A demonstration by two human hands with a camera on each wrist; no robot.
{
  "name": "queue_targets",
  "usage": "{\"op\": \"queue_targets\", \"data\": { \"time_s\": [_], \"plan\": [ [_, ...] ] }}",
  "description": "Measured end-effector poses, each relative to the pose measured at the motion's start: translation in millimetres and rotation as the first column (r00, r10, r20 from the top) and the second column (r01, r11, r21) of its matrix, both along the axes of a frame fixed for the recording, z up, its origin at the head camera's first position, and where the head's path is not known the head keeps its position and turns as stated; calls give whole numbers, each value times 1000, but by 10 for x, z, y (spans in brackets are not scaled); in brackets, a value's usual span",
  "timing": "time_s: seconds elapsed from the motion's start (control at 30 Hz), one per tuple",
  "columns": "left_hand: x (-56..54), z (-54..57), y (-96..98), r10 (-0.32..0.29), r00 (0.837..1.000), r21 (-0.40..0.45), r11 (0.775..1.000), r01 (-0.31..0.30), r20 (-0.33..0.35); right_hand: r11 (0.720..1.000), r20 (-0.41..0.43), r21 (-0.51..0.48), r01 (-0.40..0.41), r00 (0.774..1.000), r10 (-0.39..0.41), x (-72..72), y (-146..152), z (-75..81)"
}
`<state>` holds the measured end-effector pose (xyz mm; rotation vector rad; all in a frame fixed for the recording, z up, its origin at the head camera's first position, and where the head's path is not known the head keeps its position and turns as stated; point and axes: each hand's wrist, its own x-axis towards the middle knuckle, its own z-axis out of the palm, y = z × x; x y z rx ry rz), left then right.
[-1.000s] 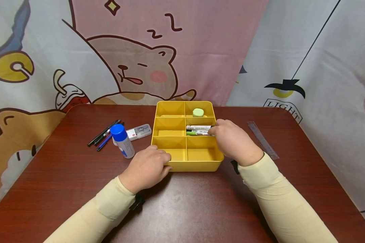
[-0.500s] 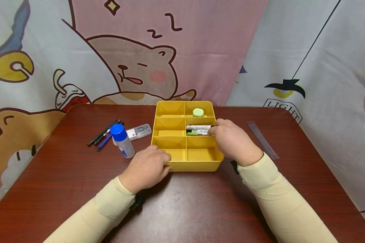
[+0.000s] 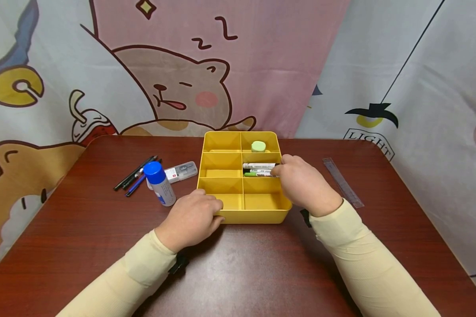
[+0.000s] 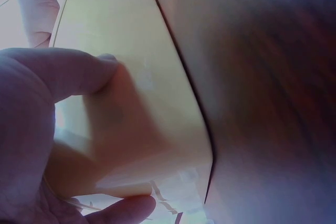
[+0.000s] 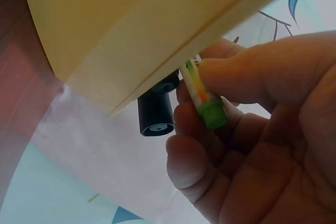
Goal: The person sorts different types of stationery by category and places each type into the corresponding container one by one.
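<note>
A yellow six-compartment storage box (image 3: 251, 216) stands on the table. My left hand (image 3: 192, 218) grips its front left corner; in the left wrist view the thumb (image 4: 84, 69) presses the outer wall, other fingers around the corner. My right hand (image 3: 303, 182) reaches over the right rim at the middle right compartment. There it pinches the end of a green marker (image 5: 212, 113) between thumb and fingers. White markers (image 3: 259, 166) lie beside it in that compartment, and a black marker cap (image 5: 156, 114) shows close to my fingers in the right wrist view.
A pale green block (image 3: 258, 146) sits in the back right compartment. Left of the box are a blue-capped bottle (image 3: 161, 185), a clear case (image 3: 182, 172) and several pens (image 3: 135, 174). A transparent ruler (image 3: 342, 182) lies to the right. A printed curtain (image 3: 277, 66) hangs behind.
The green marker's tip has shifted very slightly to the right in the head view. Both hands keep their places, and the box has not moved.
</note>
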<state>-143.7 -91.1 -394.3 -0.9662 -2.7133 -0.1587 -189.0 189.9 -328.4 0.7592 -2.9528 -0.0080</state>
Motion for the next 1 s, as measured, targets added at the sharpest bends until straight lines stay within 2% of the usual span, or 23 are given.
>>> {"op": "queue_targets", "data": {
  "time_s": [0.3,1.0],
  "plan": [
    [-1,-1,-2,-2,1000,2,1000,2,-1,1000,-24,-6,-6,1000,5,5,3,-22],
    [0,-5,-5,-4,1000,0,1000,4,-18,1000,-13,-25,3,1000,-3,1,-3,-44]
  ]
}}
